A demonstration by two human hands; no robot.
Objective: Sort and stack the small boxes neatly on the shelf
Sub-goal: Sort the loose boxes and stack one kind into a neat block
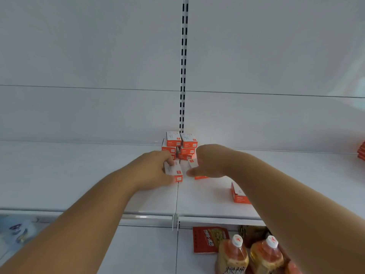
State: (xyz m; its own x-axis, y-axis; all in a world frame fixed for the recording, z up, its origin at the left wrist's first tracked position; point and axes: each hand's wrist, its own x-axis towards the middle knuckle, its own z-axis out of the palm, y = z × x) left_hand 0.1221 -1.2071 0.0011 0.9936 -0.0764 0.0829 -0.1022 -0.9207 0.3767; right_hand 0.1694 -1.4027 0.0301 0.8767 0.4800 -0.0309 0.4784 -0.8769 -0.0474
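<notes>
Several small orange-and-white boxes stand stacked (178, 144) in two columns at the back of the white shelf (79, 175), against the slotted upright. In front of the stack, my left hand (156, 171) grips one such box (174, 171) between fingers and thumb. My right hand (207, 163) is curled over another box (197, 169), most of which it hides. A single box (238, 193) lies apart at the right, partly behind my right forearm.
Red packs (361, 151) sit at the shelf's far right edge. Below the shelf's front rail are two bottles with white caps (250, 254), a red packet (209, 240) and a bluish pack (15, 230) at the left.
</notes>
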